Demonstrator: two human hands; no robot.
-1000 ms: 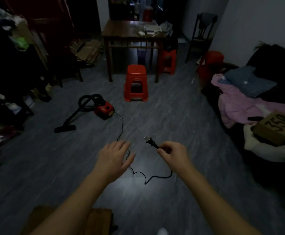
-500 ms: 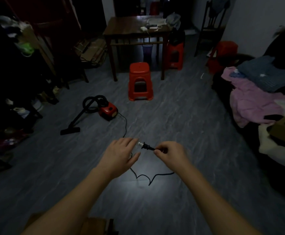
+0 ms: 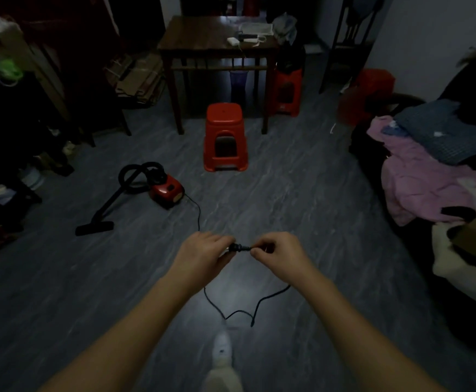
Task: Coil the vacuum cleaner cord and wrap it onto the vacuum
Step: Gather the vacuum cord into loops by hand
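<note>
A small red vacuum cleaner [image 3: 166, 190] sits on the grey floor at centre left, its black hose and floor nozzle [image 3: 94, 227] stretching to the left. A thin black cord [image 3: 198, 213] runs from the vacuum toward me and loops on the floor below my hands. My right hand [image 3: 279, 254] pinches the cord just behind the black plug [image 3: 238, 247]. My left hand [image 3: 202, 254] closes its fingers round the plug end from the left. Both hands meet in the middle of the view.
A red plastic stool [image 3: 225, 137] stands ahead, in front of a wooden table [image 3: 217, 38]. Another red stool [image 3: 286, 91] is beside the table. A bed piled with clothes [image 3: 429, 165] lines the right side. Clutter fills the left wall. My white shoe [image 3: 222, 349] shows below.
My left hand moved right and took hold of the plug. My right hand brought the plug leftward to it. The view moved a little closer to the vacuum.
</note>
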